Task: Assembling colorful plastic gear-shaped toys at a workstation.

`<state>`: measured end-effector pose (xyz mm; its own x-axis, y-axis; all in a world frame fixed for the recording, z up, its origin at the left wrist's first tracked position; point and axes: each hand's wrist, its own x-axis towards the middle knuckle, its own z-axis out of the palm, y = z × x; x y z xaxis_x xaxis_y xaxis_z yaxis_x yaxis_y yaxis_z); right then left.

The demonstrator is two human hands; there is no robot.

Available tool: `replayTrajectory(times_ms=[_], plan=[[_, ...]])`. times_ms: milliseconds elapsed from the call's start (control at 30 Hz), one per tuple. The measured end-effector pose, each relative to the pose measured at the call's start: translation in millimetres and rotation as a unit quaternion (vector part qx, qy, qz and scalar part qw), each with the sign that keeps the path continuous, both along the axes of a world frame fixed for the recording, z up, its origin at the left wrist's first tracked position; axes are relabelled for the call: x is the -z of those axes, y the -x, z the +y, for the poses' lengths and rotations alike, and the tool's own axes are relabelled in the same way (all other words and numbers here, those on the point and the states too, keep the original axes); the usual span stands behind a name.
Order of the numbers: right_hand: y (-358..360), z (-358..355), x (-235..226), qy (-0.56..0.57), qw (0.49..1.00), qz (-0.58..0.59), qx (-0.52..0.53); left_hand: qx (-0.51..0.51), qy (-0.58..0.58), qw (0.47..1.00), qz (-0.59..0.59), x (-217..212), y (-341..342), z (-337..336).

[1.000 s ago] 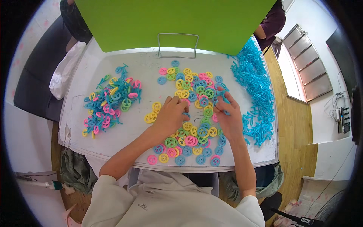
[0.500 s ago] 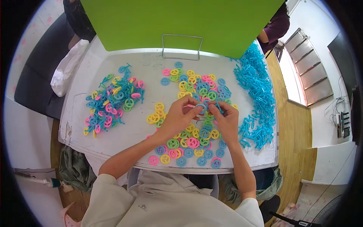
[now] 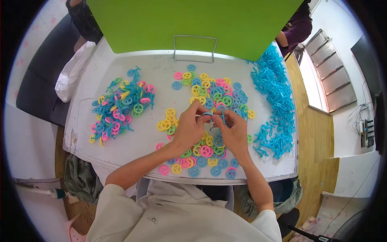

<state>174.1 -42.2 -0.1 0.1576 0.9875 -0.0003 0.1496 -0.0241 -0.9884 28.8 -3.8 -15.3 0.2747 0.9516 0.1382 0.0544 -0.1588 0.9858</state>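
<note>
My left hand (image 3: 188, 128) pinches a small blue plastic wheel (image 3: 207, 114) over the middle of the table. Right beside it, my right hand (image 3: 234, 133) grips a thin blue plastic stem (image 3: 223, 117) between thumb and fingers. The two parts meet at my fingertips, but whether they are joined I cannot tell. Loose spoked wheels (image 3: 206, 151) in pink, yellow, green and blue lie spread beneath and around both hands. To the right is a long heap of bare blue stems (image 3: 278, 109). On the left sits a pile of wheels joined to blue stems (image 3: 121, 107).
A green panel (image 3: 189, 24) with a wire handle (image 3: 195, 60) stands across the table's far side. Behind it are a person's dark sleeve (image 3: 88, 22) at left and another person's purple sleeve (image 3: 299, 34) at right. A white sack (image 3: 72, 74) leans by the left edge.
My hands have turned and drawn closer together, with the right hand shifting slightly left and down. The wheel now shows more edge-on at my fingertips.
</note>
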Motion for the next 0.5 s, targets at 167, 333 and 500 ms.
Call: replayTrajectory(times_ms=[167, 333, 500], plan=[[3.2, -2.7, -9.7, 0.032, 0.998, 0.045, -0.016, -0.001, -0.043, 0.999, -0.001, -6.9, 2.3, 4.9], [-8.0, 0.3, -5.4, -0.067, 0.995, -0.079, -0.014, 0.033, 0.053, 0.998, -0.024, -20.1, 8.9, 12.3], [-12.0, 2.5, -3.2, -0.117, 0.977, -0.177, -0.016, 0.063, 0.042, 0.994, -0.082, -10.5, 6.1, 10.6]])
